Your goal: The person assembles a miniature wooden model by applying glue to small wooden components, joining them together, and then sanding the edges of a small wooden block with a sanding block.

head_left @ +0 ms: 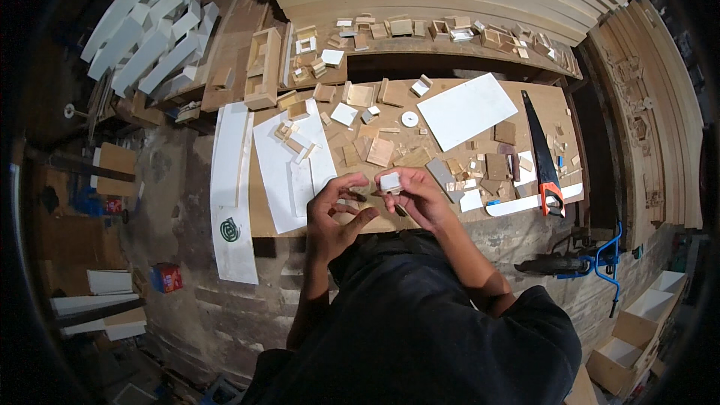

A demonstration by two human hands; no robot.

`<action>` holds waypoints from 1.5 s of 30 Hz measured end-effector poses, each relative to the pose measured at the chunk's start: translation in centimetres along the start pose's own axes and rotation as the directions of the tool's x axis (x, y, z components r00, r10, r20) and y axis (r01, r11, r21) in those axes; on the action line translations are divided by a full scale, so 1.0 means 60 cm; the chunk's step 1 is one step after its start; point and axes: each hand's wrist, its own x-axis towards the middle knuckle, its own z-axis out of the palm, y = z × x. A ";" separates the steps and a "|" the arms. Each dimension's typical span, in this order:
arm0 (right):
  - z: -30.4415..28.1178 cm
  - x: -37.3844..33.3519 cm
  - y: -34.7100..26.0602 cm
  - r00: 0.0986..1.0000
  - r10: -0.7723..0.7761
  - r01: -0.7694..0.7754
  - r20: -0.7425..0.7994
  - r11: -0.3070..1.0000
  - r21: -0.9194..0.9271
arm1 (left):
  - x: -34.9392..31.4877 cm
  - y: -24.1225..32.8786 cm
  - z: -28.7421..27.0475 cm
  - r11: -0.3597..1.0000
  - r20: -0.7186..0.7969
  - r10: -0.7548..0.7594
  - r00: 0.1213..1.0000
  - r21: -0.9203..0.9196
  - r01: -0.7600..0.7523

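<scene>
My right hand (421, 196) pinches a small white-topped wooden block (390, 181) just above the front of the workbench. To its left, my left hand (337, 214) is curved with the thumb and fingers apart, and I see nothing held in it. A gap separates that hand from the block. Beyond my hands, small wood offcuts (379, 151) lie on the brown workbench top (390, 109). A white panel (294, 157) carrying a small wooden frame piece (288, 132) lies near my left hand, and a grey strip (442, 178) near my right.
An orange-handled handsaw (541, 157) and a large white board (466, 112) lie on the right half. A long white plank (234, 202) runs along the left side. Small wooden boxes (401, 28) line the shelf behind. A blue bicycle (600, 259) stands at right.
</scene>
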 end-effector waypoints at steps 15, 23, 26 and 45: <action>0.045 -0.021 -0.004 0.962 0.235 -0.269 0.139 0.729 0.630 | 0.042 0.063 0.047 0.929 -0.007 0.280 0.960 0.254 -0.269; 0.051 -0.035 -0.006 0.992 0.116 -0.085 -0.054 0.913 0.398 | 0.040 0.058 0.060 0.941 -0.050 0.307 0.950 0.167 -0.295; 0.069 -0.044 -0.019 0.986 0.051 -0.007 -0.161 0.964 0.267 | 0.039 0.054 0.060 0.943 -0.044 0.305 0.951 0.153 -0.295; -0.060 -0.061 -0.054 0.869 -0.219 0.273 -0.443 0.960 0.061 | 0.063 -0.353 -0.056 0.917 0.003 -0.137 0.991 0.378 0.126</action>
